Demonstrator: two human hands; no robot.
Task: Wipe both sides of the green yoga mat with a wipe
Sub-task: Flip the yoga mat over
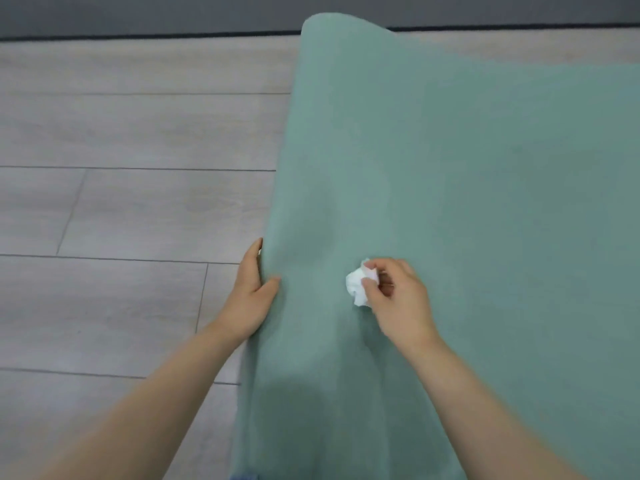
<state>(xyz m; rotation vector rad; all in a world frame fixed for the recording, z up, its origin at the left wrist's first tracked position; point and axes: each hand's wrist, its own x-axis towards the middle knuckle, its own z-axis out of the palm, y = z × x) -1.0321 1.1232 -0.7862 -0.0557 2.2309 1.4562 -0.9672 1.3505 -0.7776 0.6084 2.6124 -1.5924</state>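
A wide, soft-looking sheet of muted green yoga mat (467,174) fills the right half of the head view, lying over a floor of pale grey wood-grain planks (121,133). Its left edge runs from the far end, where a rounded corner (318,26) curls up near a dark grey skirting strip (138,15), down toward the bottom of the view. That left edge looks lifted or folded over rather than flat, with gentle ripples in the surface beside it.

The left hand (251,296) grips this left edge of the mat: the thumb presses on the green top surface, while the fingers wrap along and behind the edge, mostly hidden by it. The bare forearm reaches in from the lower left, above the floor planks.

The right hand (394,296) is closed around a small, crumpled white wipe (356,287), pinched between the thumb and the curled fingers, with the wad sticking out on the hand's left side. The wipe rests on or just above the mat's upper surface, a short way in from the held edge; contact cannot be told for certain. The right forearm crosses the mat from the lower right.

A small patch of blue (244,476) shows at the bottom edge, too little to identify.
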